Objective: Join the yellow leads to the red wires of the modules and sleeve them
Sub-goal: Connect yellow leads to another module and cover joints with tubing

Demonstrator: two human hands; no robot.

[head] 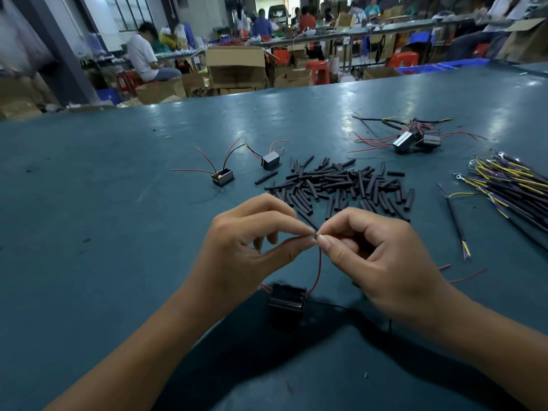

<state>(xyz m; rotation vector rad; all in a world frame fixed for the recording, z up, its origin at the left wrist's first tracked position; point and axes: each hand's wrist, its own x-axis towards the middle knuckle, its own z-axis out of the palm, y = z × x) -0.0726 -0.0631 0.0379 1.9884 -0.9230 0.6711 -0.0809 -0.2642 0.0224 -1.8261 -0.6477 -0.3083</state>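
Both hands meet above the near part of the blue-green bench (pixel 118 203), fingertip to fingertip. The left hand (pixel 249 250) has its thumb and forefinger pinched together on the top end of a red wire (pixel 319 268), and the right hand (pixel 382 262) pinches the same spot from the other side, its other fingers curled in toward the palm; what exactly sits between the two pinches is too small to tell. The red wire curves down from the fingertips to a small black module (pixel 287 304) standing on the bench just below and between the wrists, with more red wire showing at its left side. Just beyond the hands lies a loose heap of short black sleeves (pixel 350 185), one of them reaching close to the fingertips. To the left of the heap stand two more modules, apart from each other: one (pixel 223 177) with red and black wires sticking up, and another (pixel 270 161) a little farther back. Toward the far right a cluster of modules (pixel 415 140) lies tangled with red wires and dark leads. At the right edge rests a bundle of leads (pixel 510 185) with yellow and dark strands, and a single lead (pixel 456 223) lies apart from it, nearer the right hand. Beyond the bench are cardboard boxes, red stools and seated people.
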